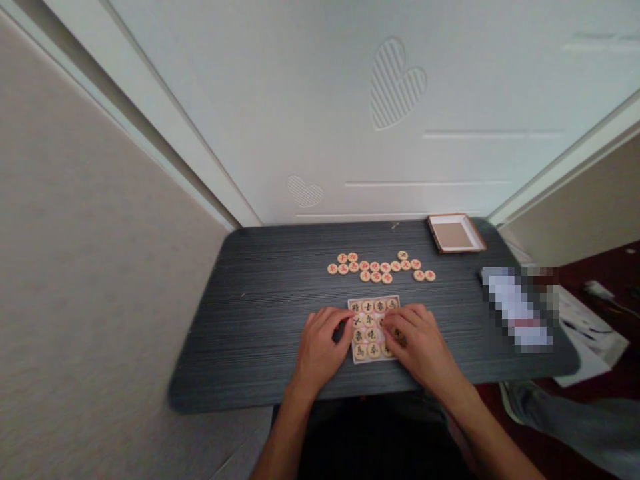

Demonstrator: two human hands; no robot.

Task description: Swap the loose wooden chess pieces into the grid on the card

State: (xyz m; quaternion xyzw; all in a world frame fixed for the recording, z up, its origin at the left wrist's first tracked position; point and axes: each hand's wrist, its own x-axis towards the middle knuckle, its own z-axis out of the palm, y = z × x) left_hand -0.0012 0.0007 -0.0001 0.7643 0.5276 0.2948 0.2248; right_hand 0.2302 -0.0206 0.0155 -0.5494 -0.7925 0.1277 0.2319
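A small white tray (395, 299) lies near the front of the dark table (260, 313), filled with round wooden chess pieces (368, 307) marked in black. My left hand (320, 347) rests at the tray's left edge, fingers curled against it. My right hand (417, 343) covers the tray's right side, fingertips pressed on a piece there. Further back, a loose row of several pieces (380, 267) with red marks lies on the table.
A shallow box lid (455, 233) with a brown inside sits at the table's back right corner. A blurred white object (517, 307) lies at the right edge. A white door stands behind the table; a wall runs on the left.
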